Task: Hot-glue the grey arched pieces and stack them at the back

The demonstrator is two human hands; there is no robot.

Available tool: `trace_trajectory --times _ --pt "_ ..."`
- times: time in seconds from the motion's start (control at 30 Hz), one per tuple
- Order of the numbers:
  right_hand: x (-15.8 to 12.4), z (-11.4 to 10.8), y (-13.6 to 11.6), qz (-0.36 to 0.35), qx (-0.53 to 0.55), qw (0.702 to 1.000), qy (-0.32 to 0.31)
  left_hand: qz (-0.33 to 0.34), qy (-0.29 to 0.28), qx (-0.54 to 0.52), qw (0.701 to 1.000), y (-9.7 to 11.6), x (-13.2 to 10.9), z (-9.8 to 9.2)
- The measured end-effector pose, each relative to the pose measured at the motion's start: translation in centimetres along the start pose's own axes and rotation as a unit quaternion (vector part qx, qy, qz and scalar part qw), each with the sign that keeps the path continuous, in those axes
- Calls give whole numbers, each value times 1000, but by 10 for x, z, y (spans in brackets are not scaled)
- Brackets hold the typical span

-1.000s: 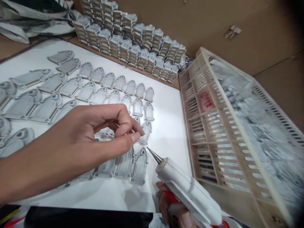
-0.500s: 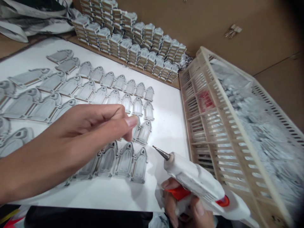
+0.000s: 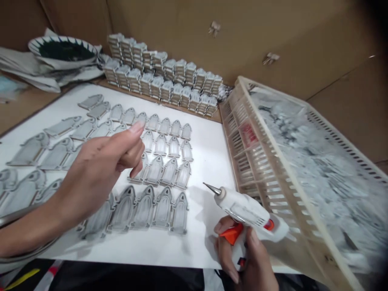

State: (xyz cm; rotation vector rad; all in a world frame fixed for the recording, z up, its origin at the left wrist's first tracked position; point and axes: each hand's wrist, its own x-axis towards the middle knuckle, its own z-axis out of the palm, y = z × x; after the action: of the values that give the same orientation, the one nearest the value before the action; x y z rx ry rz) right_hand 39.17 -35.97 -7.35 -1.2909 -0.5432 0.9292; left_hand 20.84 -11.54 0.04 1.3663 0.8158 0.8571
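Observation:
My right hand (image 3: 245,258) is wrapped round a white hot glue gun (image 3: 244,208) with an orange trigger (image 3: 232,233). Its metal nozzle points up and left, just right of the laid-out pieces. Over the rows hovers my left hand (image 3: 103,165), its fingers curled in with the thumb against them; whatever they may hold is hidden. Beneath it, several grey arched, window-shaped pieces (image 3: 163,208) lie in rows on a white board (image 3: 209,149). My left hand and forearm cover part of these rows.
Stacks of similar arched pieces (image 3: 157,87) line the board's far edge. On the right stands a cream plastic crate (image 3: 266,161) full of clear bags with grey parts. A bowl (image 3: 65,50) with dark green contents sits at the back left, on crumpled sheets (image 3: 36,68).
My left hand has moved left and up, away from the nozzle, over the rows. The glue gun stays in my right hand, slightly farther right in view. The camera view has shifted.

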Motion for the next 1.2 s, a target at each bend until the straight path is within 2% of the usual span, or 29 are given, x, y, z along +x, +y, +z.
trace_trajectory --times 0.1,0.3,0.47,0.6,0.83,0.9,1.03,1.13,1.2 --pt "3 -1 4 -3 -1 1000 -12 24 -16 -43 999 9 3 3" --pt "5 7 3 -22 -26 999 29 95 -17 -62 993 36 -1 6" --pt "5 12 -4 -27 -42 998 32 126 -6 -64 990 65 -15 -3" --pt "5 12 -6 -34 -50 998 16 148 45 -50 987 88 -36 -24" --pt "7 10 1 -31 -78 996 15 193 186 -26 963 117 -90 -61" --pt "6 11 0 -36 -89 995 1 211 201 -30 956 121 -103 -66" --pt "3 15 -7 -38 -109 993 -15 230 183 -34 955 118 -116 -71" --pt "2 17 -9 -42 -113 993 -16 232 189 -8 954 102 -112 -83" --pt "3 17 -8 -44 -114 992 -28 228 182 78 953 88 -107 -93"
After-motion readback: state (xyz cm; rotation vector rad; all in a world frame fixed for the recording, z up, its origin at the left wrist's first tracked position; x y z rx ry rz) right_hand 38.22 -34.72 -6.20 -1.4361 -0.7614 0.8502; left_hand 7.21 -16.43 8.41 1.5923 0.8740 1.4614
